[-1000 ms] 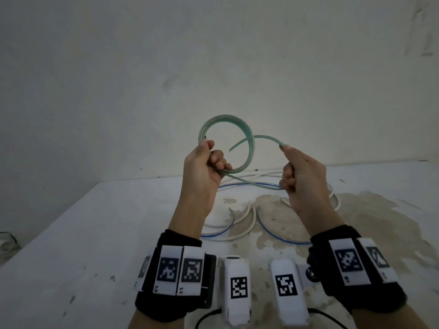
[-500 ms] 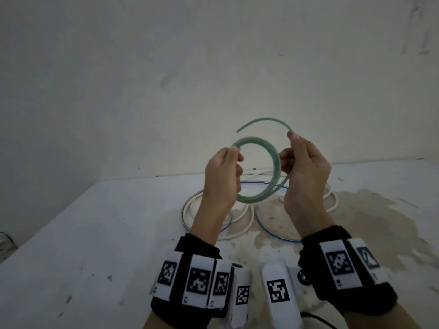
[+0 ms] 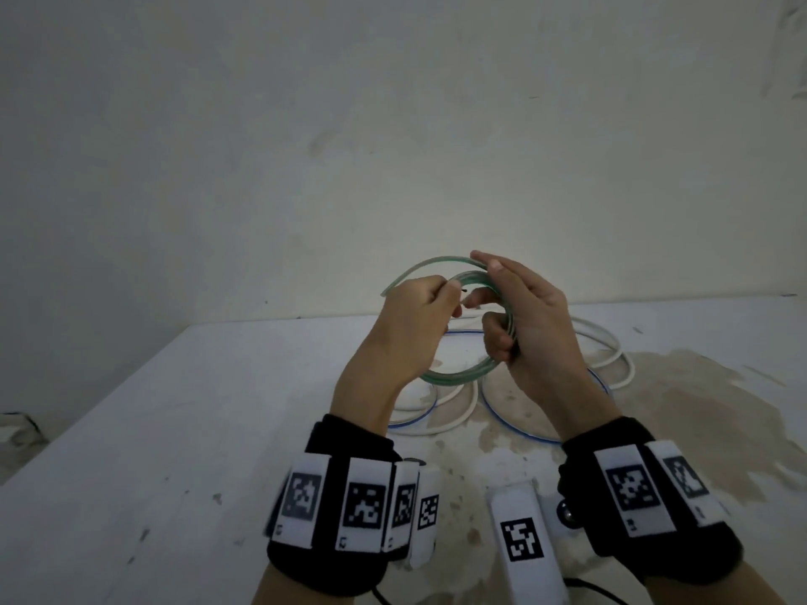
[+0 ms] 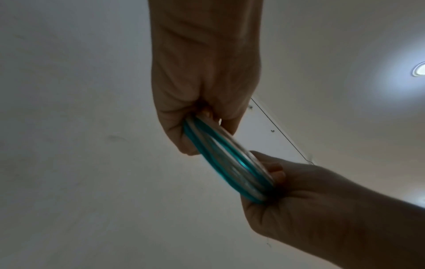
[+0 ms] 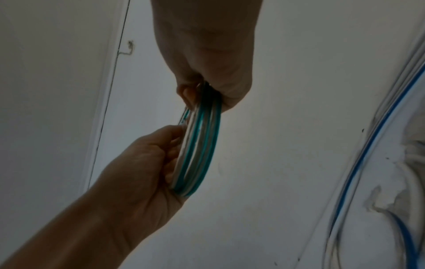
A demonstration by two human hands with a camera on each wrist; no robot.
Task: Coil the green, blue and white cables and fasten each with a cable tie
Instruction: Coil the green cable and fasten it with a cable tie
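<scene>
Since a moment earlier, my right hand (image 3: 530,325) had closed over the green cable (image 3: 454,374) coil; my left hand (image 3: 415,325) gripped its other side.

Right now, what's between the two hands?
Only the green cable coil: left hand holds one side, right hand the other, and its loops bridge the gap. Clearest in the left wrist view.
</scene>
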